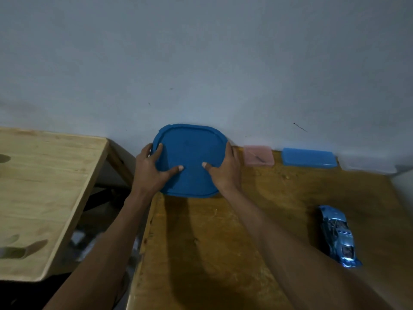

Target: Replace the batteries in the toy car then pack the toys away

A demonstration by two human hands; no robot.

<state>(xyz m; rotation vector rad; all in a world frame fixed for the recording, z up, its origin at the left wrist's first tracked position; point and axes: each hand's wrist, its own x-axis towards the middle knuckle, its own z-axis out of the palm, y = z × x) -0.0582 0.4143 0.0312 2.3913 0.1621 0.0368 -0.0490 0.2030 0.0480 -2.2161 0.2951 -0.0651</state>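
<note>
Plywood of a paler, separate counter (44,186) fills the left side, with only soft shadows on it and a dark gap between it and the work surface, so it plays no part for now.

Next comes the left hand (154,168), laid on the left edge of the blue container lid (190,157): thumb stretched flat across the top, fingers wrapped over the rim. The right hand (223,168) mirrors it on the opposite edge. Each grip holds the lid from its side, thumbs on top; whether the fingers hook under the rim cannot be seen. Holding both sides like this suits either prising the lid up evenly or seating it down, and I cannot tell which. The box beneath is hidden by the lid. It sits at the far left corner of the darker wooden counter (223,242), pushed close to the wall.

Just right of it lie a small pink case (259,155) and a longer blue case (309,158), lined against the wall, likely kept out of the working area.

Furthest right, well apart from both hands, the blue toy car (338,236) rests on the counter near its right edge, nose towards the person, untouched. Judging by that, packing away has not yet reached the car.
</note>
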